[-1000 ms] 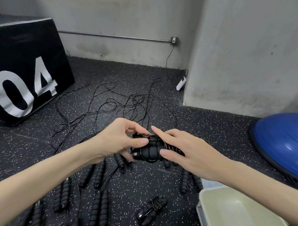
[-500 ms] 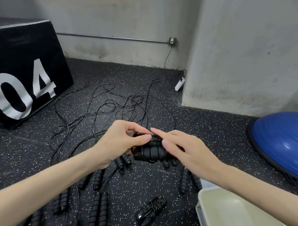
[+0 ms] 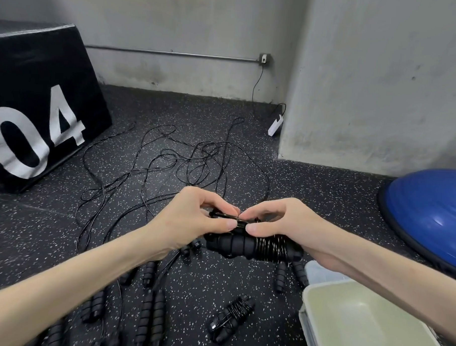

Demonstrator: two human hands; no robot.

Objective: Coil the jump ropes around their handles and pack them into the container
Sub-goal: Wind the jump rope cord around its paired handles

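Black foam bundle: we held the coiled jump rope (image 3: 252, 248) above the floor (image 3: 312, 197), its two handles side by side with cord wound round the right half.
Left hand: our left hand (image 3: 193, 218) reached in from the left, thumb and forefinger pinching the cord end atop the bundle.
Right hand: our right hand (image 3: 287, 227) curled over the wound part, fingers gripping it, thumb meeting the left thumb.
Count: we saw one finished bundle (image 3: 231, 319) on the floor and several loose handles (image 3: 150, 316), too blurred to count.
Container: one pale container (image 3: 366, 320) sat lower right, below our right forearm.
Loose cords: tangled cords (image 3: 185, 158) lay beyond the hands.
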